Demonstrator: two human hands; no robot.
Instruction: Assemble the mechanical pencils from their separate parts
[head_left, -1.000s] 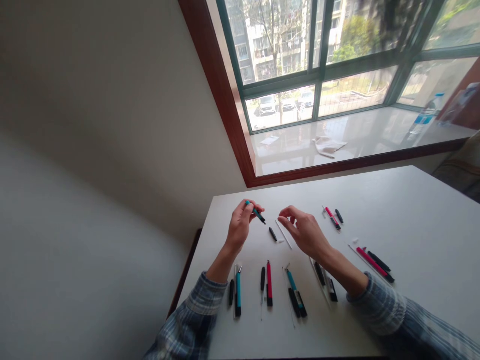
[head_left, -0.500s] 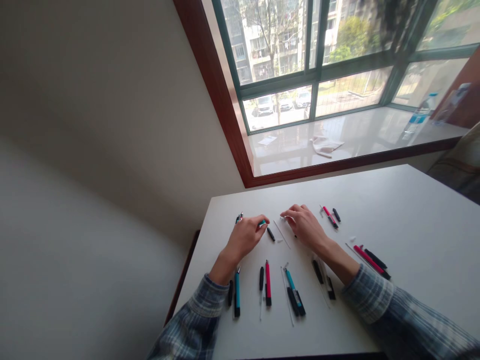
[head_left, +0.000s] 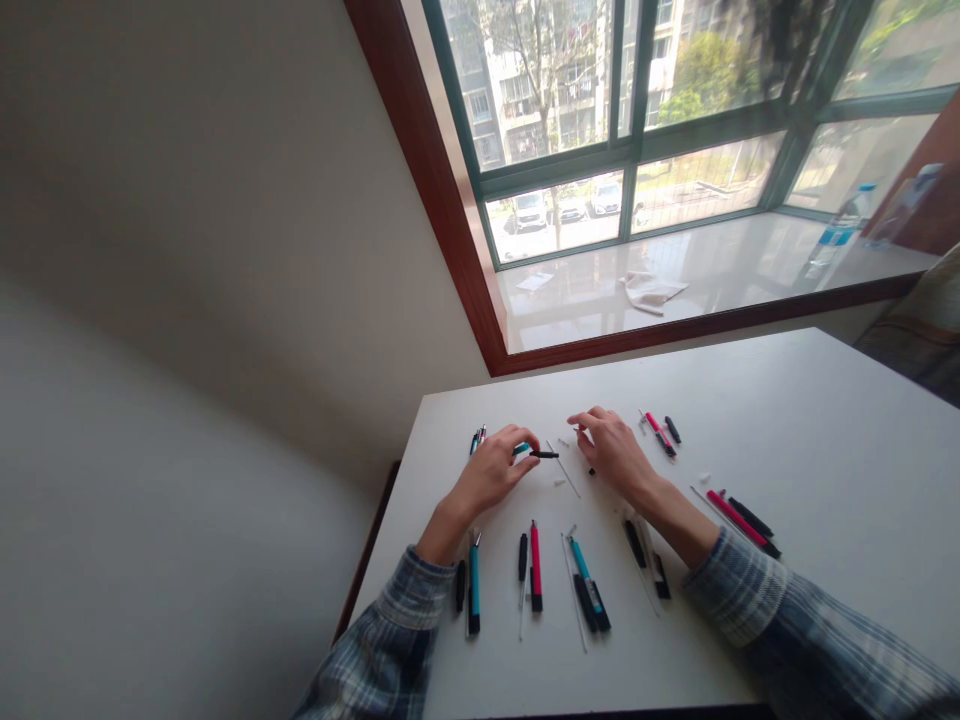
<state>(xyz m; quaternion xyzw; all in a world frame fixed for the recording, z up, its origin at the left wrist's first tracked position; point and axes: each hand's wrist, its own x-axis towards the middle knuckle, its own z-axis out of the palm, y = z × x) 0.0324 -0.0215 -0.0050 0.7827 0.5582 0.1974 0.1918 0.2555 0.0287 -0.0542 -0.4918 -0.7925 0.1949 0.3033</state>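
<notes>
In the centre of the frame, the left hand [head_left: 499, 465] grips a slim teal cylindrical pen barrel [head_left: 521, 449], mostly hidden by the fingers, together with a short black tubular pen grip [head_left: 544, 455] that points right from the thumb and index finger. Just right of it, the right hand [head_left: 611, 455] is held open above the bench, its fingers loosely curled and parted from the thumb; anything tiny at its fingertips is too small to make out.

Between the hands, a thin, straight white refill [head_left: 568, 476] lies slanted on the white, flat-topped bench [head_left: 675, 660], with a small whitish piece [head_left: 559, 482] near its lower part. Behind the left hand, a small cluster of dark and teal pens [head_left: 478, 437] partly shows.

Along the lower centre lie separated pen parts: a long teal barrel with a black end [head_left: 475, 580], a slender red barrel with a black end [head_left: 535, 560], and another teal barrel [head_left: 582, 562] slanting beside a black tube [head_left: 586, 603]. At the right of the frame, a longer red barrel [head_left: 736, 518] lies beside a black tube [head_left: 750, 517]; farther up, a small red pen body [head_left: 659, 434] is near a short black tube [head_left: 673, 430].

On the sill at upper right are a crumpled off-white cloth [head_left: 651, 292] and a clear plastic bottle with a blue label [head_left: 838, 233].
</notes>
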